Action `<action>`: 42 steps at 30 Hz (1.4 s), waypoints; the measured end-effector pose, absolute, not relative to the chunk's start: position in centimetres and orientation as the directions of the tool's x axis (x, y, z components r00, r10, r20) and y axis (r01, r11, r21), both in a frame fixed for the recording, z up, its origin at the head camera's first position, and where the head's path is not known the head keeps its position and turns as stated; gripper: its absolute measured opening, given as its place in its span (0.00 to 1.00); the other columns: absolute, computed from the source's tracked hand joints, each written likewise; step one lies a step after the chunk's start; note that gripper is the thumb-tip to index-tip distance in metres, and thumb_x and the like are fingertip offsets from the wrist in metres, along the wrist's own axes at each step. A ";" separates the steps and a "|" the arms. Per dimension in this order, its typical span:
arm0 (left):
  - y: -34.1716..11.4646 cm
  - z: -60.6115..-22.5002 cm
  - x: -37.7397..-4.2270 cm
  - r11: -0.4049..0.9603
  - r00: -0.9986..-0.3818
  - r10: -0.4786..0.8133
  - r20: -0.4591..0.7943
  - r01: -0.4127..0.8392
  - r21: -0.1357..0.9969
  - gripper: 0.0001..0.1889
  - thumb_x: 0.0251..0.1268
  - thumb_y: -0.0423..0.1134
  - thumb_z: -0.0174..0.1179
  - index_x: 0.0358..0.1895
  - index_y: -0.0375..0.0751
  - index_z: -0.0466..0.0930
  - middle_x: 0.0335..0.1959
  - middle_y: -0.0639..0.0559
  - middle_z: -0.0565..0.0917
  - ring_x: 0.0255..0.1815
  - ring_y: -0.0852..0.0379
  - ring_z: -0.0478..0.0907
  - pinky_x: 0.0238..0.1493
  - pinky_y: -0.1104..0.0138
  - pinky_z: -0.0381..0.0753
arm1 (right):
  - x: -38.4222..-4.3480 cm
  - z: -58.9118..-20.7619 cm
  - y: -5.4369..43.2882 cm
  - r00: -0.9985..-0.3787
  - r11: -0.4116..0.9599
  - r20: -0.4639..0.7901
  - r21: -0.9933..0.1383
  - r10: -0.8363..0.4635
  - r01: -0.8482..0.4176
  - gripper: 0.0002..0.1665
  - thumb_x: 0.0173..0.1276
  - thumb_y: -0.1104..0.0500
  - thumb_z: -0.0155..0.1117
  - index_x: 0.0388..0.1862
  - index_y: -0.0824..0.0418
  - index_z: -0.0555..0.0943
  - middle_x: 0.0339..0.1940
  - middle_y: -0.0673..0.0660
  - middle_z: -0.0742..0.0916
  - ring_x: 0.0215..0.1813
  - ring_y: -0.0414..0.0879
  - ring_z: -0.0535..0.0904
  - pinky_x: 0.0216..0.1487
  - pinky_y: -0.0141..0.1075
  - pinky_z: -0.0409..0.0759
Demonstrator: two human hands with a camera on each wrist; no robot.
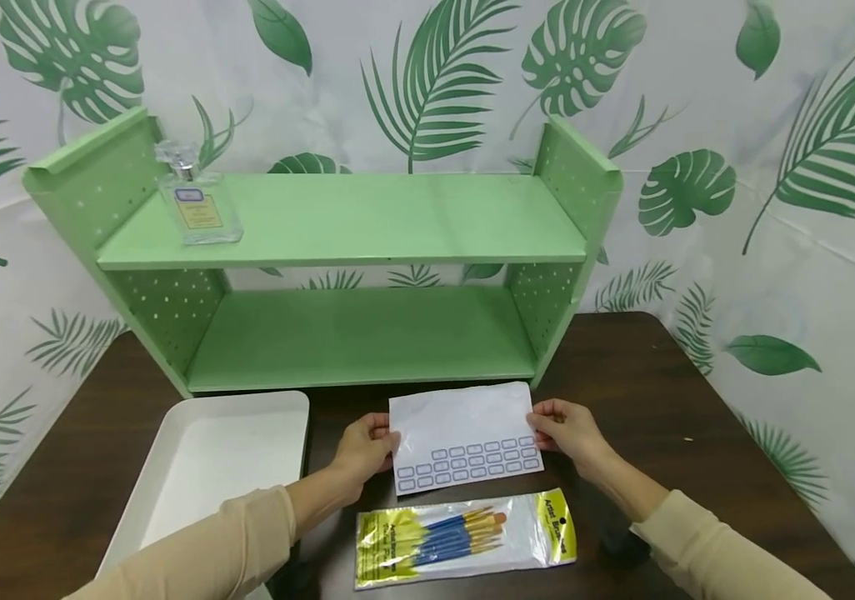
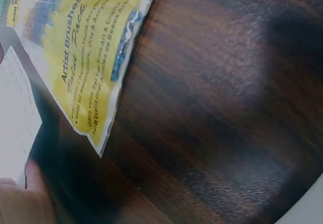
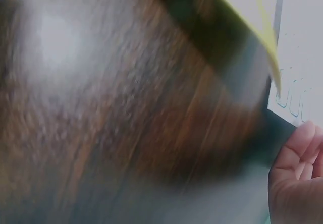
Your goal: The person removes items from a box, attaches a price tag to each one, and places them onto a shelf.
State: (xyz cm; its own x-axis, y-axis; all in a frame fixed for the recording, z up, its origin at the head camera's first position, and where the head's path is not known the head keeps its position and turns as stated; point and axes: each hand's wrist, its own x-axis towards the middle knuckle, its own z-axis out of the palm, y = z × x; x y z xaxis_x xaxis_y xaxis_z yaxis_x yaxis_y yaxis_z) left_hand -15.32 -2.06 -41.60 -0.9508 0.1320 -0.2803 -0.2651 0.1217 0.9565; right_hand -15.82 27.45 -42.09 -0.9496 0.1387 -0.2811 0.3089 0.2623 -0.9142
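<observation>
Between my two hands is a white sheet of labels (image 1: 465, 421), with rows of small blue-outlined stickers along its lower part and a bare upper part. My left hand (image 1: 364, 450) pinches its left edge, and my right hand (image 1: 568, 432) pinches the right edge. In the right wrist view, thumb and fingertips (image 3: 305, 133) meet at the sheet's margin. Just below the sheet, on the dark table, lies a clear and yellow packet of artist brushes (image 1: 465, 537) with blue handles; neither hand touches it.
A green two-tier shelf (image 1: 367, 333) stands behind the sheet. On its upper board, at the left, is a glass perfume bottle (image 1: 201, 204) bearing a small blue-outlined label. A white tray (image 1: 228, 450) lies left of my left hand, partly under the forearm.
</observation>
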 end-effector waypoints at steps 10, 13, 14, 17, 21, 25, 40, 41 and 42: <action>-2.5 -41.5 -14.3 0.118 -0.969 0.055 -0.241 -0.234 0.965 0.23 0.62 0.36 0.60 0.52 0.31 0.59 0.52 0.32 0.73 0.48 0.47 0.76 0.43 0.59 0.80 | -15.0 -41.4 27.1 -0.945 0.119 -0.311 -0.939 0.105 0.322 0.08 0.67 0.63 0.60 0.40 0.66 0.73 0.23 0.49 0.78 0.23 0.37 0.76 0.27 0.27 0.79; -2.6 -41.2 -13.9 0.179 -0.982 0.077 -0.175 -0.159 0.971 0.19 0.61 0.36 0.62 0.45 0.35 0.61 0.46 0.40 0.75 0.41 0.52 0.74 0.35 0.65 0.75 | -15.0 -41.2 27.0 -0.943 0.094 -0.318 -0.941 0.097 0.326 0.06 0.67 0.64 0.60 0.39 0.64 0.73 0.22 0.48 0.79 0.23 0.36 0.76 0.27 0.26 0.79; -2.7 -41.1 -13.9 0.200 -0.983 0.093 -0.157 -0.135 0.970 0.17 0.60 0.36 0.62 0.43 0.36 0.62 0.42 0.43 0.75 0.36 0.54 0.73 0.31 0.67 0.71 | -15.0 -41.2 27.0 -0.943 0.085 -0.319 -0.941 0.095 0.327 0.05 0.67 0.64 0.59 0.38 0.64 0.73 0.22 0.48 0.79 0.23 0.36 0.76 0.27 0.26 0.79; -2.7 -40.7 -13.8 0.252 -0.980 0.161 -0.118 -0.075 0.965 0.12 0.59 0.34 0.63 0.41 0.37 0.70 0.32 0.49 0.72 0.22 0.59 0.64 0.23 0.70 0.64 | -15.0 -41.2 27.0 -0.943 0.068 -0.321 -0.942 0.092 0.327 0.03 0.66 0.65 0.59 0.37 0.63 0.73 0.22 0.47 0.79 0.23 0.36 0.76 0.27 0.26 0.79; -2.5 -40.5 -14.0 0.292 -0.970 0.219 -0.105 -0.037 0.956 0.10 0.57 0.31 0.63 0.43 0.41 0.81 0.32 0.48 0.76 0.18 0.62 0.61 0.20 0.72 0.63 | -14.9 -41.1 27.0 -0.941 0.051 -0.327 -0.942 0.089 0.332 0.03 0.66 0.65 0.58 0.36 0.62 0.73 0.22 0.47 0.79 0.23 0.36 0.75 0.26 0.26 0.78; -2.2 -40.6 -14.2 0.288 -0.960 0.250 -0.129 -0.054 0.956 0.15 0.56 0.30 0.64 0.49 0.41 0.83 0.45 0.43 0.82 0.27 0.62 0.77 0.28 0.72 0.76 | -14.8 -41.1 26.9 -0.938 0.046 -0.336 -0.939 0.087 0.341 0.03 0.67 0.65 0.58 0.37 0.62 0.73 0.23 0.47 0.79 0.24 0.36 0.75 0.27 0.26 0.78; -1.6 -41.1 -14.7 0.283 -0.946 0.277 -0.170 -0.089 0.955 0.15 0.56 0.24 0.60 0.48 0.34 0.81 0.41 0.43 0.85 0.34 0.59 0.81 0.35 0.67 0.81 | -14.8 -41.8 26.9 -0.936 0.041 -0.339 -0.938 0.096 0.344 0.03 0.66 0.65 0.59 0.37 0.62 0.74 0.23 0.47 0.79 0.24 0.36 0.75 0.28 0.26 0.79; -1.6 -41.1 -14.7 0.282 -0.945 0.278 -0.171 -0.090 0.955 0.14 0.56 0.24 0.60 0.47 0.33 0.81 0.40 0.43 0.85 0.34 0.59 0.81 0.35 0.67 0.81 | -14.9 -41.9 26.9 -0.936 0.039 -0.338 -0.938 0.098 0.343 0.03 0.66 0.65 0.59 0.37 0.62 0.74 0.23 0.48 0.79 0.24 0.36 0.75 0.27 0.26 0.79; -1.6 -41.1 -14.7 0.281 -0.945 0.280 -0.171 -0.090 0.955 0.14 0.56 0.24 0.60 0.46 0.33 0.82 0.40 0.43 0.85 0.34 0.59 0.81 0.35 0.67 0.81 | -14.9 -41.9 26.9 -0.936 0.037 -0.338 -0.939 0.099 0.343 0.03 0.66 0.65 0.59 0.37 0.63 0.74 0.23 0.48 0.79 0.24 0.36 0.75 0.27 0.26 0.79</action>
State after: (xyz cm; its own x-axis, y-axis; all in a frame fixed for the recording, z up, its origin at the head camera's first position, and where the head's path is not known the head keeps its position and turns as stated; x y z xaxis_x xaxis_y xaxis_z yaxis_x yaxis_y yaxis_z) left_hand -14.70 -1.57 -41.08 -0.9446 0.2799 -0.1712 -0.0899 0.2810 0.9555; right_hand -14.89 26.86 -41.94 -0.9360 0.0989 -0.3379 0.3428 0.0367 -0.9387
